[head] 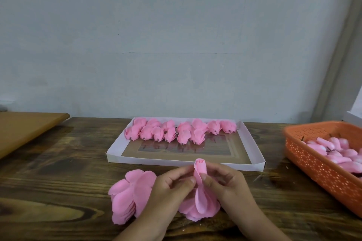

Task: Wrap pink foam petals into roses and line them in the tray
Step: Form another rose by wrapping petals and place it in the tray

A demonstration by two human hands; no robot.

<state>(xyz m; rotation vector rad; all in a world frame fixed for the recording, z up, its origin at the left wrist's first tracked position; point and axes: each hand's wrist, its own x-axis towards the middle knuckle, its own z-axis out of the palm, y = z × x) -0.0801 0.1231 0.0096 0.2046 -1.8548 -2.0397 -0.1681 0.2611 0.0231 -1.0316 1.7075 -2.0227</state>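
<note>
A half-wrapped rose point(199, 170) stands upright at the near middle of the table point(58, 172), its rolled bud on top and loose petals hanging below. Both hands pinch it: the left hand point(172, 184) curls its thumb and fingers onto its left side, the right hand point(225, 182) presses its thumb against the right side. Left of the hands lies a stack of flat petals point(129, 195). Just beyond, a white tray point(252, 146) holds two rows of finished roses point(180, 130) along its far edge. At the right sits an orange basket point(321, 172) with pink buds point(337, 152). A brown board point(23, 129) lies far left.
</note>
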